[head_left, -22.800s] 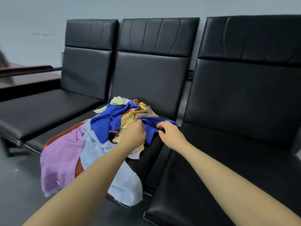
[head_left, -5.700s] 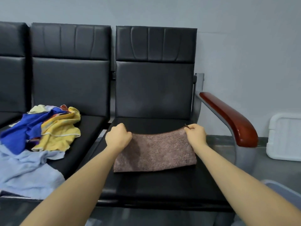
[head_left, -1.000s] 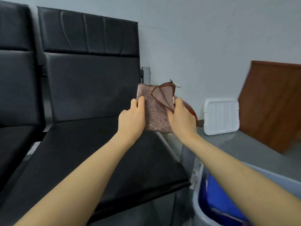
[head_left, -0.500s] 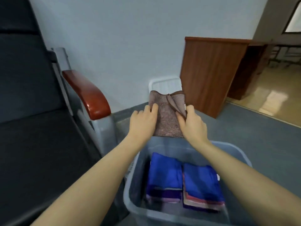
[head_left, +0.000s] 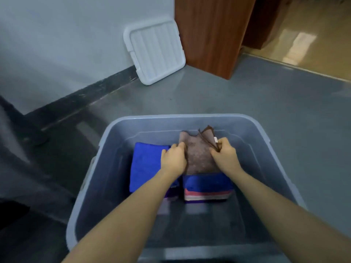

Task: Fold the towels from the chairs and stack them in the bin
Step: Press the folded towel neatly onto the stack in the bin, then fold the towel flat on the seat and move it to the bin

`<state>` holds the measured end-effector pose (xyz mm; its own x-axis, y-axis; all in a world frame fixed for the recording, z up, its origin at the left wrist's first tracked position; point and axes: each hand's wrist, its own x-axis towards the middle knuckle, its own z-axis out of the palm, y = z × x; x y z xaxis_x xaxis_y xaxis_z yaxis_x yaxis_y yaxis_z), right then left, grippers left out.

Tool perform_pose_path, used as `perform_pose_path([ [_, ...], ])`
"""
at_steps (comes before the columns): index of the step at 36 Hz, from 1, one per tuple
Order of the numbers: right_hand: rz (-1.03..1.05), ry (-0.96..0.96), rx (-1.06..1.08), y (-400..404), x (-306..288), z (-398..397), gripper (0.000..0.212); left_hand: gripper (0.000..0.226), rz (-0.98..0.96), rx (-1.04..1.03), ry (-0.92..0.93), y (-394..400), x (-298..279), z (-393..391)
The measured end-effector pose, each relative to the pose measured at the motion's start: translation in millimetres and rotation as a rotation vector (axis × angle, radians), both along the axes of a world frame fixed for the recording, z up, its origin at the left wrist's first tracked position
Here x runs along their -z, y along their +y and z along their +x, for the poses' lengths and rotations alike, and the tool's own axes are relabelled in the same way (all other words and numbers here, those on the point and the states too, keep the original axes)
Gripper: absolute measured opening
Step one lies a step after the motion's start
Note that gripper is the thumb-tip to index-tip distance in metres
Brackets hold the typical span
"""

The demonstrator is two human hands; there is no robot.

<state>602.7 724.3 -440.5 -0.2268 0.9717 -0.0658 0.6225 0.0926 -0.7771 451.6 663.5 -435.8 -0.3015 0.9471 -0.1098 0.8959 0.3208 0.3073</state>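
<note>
Head view: left hand point(head_left: 173, 161) and right hand point(head_left: 225, 157), each grip holding brown towel point(head_left: 199, 157) over bin point(head_left: 191, 118).

Both hands are inside a grey plastic bin point(head_left: 191, 118) that stands on the grey floor point(head_left: 266, 95). The left hand point(head_left: 173, 161) and the right hand point(head_left: 224, 157) grip a folded brown towel point(head_left: 199, 156) by its two sides, with curled fingers. The towel is over the right stack of folded towels point(head_left: 208, 188), which has a blue one on top; whether it already touches the stack is not clear. Just beside it on the left is another stack with a blue towel point(head_left: 145, 164) on top. A white lid point(head_left: 154, 52) leans on the wall point(head_left: 62, 44), next to a brown wooden cabinet point(head_left: 212, 31).
</note>
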Motion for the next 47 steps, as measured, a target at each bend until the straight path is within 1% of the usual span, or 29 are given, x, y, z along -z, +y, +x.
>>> perform_pose_path([
  [4, -0.065, 0.014, 0.043, 8, 33, 17, 0.022, 0.037, -0.083, 0.034, -0.017, 17, 28, 18],
  [6, -0.094, 0.067, 0.093, 11, 43, 21, 0.027, 0.039, -0.124, 0.055, -0.015, 22, 36, 25],
  [7, -0.102, 0.084, 0.113, 14, 50, 22, 0.027, 0.040, -0.151, 0.062, -0.023, 24, 41, 28],
  [9, -0.094, 0.059, 0.100, 17, 61, 25, 0.024, 0.041, -0.226, 0.073, -0.050, 28, 50, 33],
  [11, -0.055, -0.025, 0.031, 16, 74, 26, 0.019, 0.043, -0.333, 0.090, -0.064, 28, 57, 36],
  [14, -0.071, -0.170, -0.089, 13, 91, 26, 0.028, 0.045, -0.446, 0.127, -0.067, 26, 67, 38],
  [15, -0.083, -0.240, -0.127, 12, 94, 26, 0.034, 0.045, -0.456, 0.144, -0.065, 24, 69, 38],
  [17, -0.095, -0.468, -0.173, 11, 97, 26, 0.048, 0.047, -0.456, 0.169, -0.050, 21, 72, 37],
  [19, -0.072, -0.659, -0.162, 9, 95, 25, 0.057, 0.049, -0.455, 0.180, -0.030, 18, 74, 37],
  [20, -0.059, -0.706, -0.146, 7, 93, 24, 0.059, 0.050, -0.454, 0.183, -0.026, 16, 73, 37],
  [22, -0.027, -0.734, -0.117, 5, 88, 24, 0.059, 0.050, -0.440, 0.193, -0.019, 14, 72, 36],
  [24, 0.022, -0.716, -0.111, 4, 82, 22, 0.054, 0.048, -0.386, 0.199, -0.001, 11, 67, 33],
  [27, 0.070, -0.670, -0.107, 1, 72, 17, 0.041, 0.040, -0.291, 0.172, 0.005, 7, 52, 27],
  [30, 0.082, -0.624, -0.086, -4, 58, 10, 0.029, 0.031, -0.254, 0.150, 0.016, 3, 34, 20],
  [33, 0.121, -0.543, -0.092, -13, 38, 3, 0.021, 0.030, -0.204, 0.113, 0.035, -2, 11, 13],
  [35, 0.166, -0.464, -0.121, -20, 18, -3, 0.019, 0.030, -0.154, 0.076, 0.025, -9, -9, 7],
  [36, 0.148, -0.417, -0.128, -20, 15, -7, 0.018, 0.030, -0.145, 0.066, 0.026, -8, -12, 5],
  [38, 0.140, -0.347, -0.148, -25, -10, -15, 0.017, 0.028, -0.086, 0.025, 0.013, -16, -35, -4],
  [43, 0.176, -0.253, -0.184, -42, -67, -41, 0.018, 0.030, 0.038, -0.022, -0.008, -45, -95, -31],
  [47, 0.236, -0.190, -0.232, -60, -111, -68, 0.021, 0.027, 0.167, -0.073, 0.055, -78, -148, -57],
])
